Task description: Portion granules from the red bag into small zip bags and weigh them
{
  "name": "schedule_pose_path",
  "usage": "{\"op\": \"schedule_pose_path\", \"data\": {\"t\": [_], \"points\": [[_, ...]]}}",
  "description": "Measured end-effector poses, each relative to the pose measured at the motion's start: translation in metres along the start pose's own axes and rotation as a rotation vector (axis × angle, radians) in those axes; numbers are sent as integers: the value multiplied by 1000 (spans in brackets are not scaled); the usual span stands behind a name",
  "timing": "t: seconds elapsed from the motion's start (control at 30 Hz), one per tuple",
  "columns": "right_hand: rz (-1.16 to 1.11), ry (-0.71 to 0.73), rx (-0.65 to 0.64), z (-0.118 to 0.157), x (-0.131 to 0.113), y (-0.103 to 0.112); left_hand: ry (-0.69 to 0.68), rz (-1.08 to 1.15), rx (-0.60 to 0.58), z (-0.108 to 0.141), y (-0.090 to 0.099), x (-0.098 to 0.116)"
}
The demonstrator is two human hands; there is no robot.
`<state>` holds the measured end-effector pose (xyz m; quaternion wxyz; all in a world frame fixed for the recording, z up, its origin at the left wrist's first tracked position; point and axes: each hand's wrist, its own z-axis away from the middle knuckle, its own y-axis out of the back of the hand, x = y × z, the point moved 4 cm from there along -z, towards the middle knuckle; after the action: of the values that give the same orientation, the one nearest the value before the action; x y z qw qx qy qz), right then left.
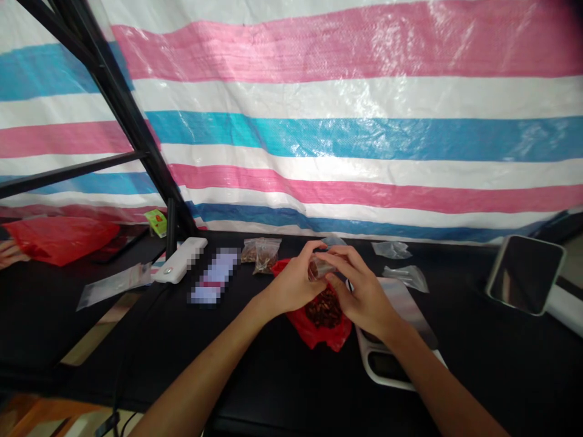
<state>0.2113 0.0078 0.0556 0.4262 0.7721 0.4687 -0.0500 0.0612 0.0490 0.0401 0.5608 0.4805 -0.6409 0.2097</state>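
Note:
My left hand [291,284] and my right hand [364,294] meet over an open red plastic bag [314,332]. Between their curled fingers is a small clear plastic bag [320,267], gripped from both sides; fingers partly cover it. Reddish-brown dried pieces [324,311] fill the red bag just below; their exact kind is not clear. Beside my right hand lies a white digital scale [412,312] with a metal top, partly hidden by my forearm. Two small clear bags with brown contents [266,255] rest behind my left hand.
Flat clear bags [392,249] lie behind the scale. A phone [526,274] leans at right. At left are a white power bank [182,261], a blurred-out phone [214,276] and a black metal post [113,85]. Another person's hand [10,254] touches a red bag [64,240].

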Motion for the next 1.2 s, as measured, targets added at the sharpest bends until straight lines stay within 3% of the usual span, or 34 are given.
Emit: {"op": "schedule_pose_path", "data": {"t": [0.23, 0.4, 0.73, 0.93, 1.1, 1.2], "points": [[44, 38, 15, 2, -2, -3, -25, 67, 87, 12, -3, -14], [84, 17, 5, 2, -3, -2, -20, 58, 113, 16, -2, -16], [147, 132, 3, 6, -1, -1, 19, -20, 151, 18, -4, -18], [97, 66, 61, 3, -5, 2, -8, 44, 165, 17, -6, -20], [68, -80, 154, 0, -2, 11, -170, 23, 314, 16, 8, -12], [97, -125, -42, -1, 2, 6, -321, -100, 463, 17, 23, -6]]}}
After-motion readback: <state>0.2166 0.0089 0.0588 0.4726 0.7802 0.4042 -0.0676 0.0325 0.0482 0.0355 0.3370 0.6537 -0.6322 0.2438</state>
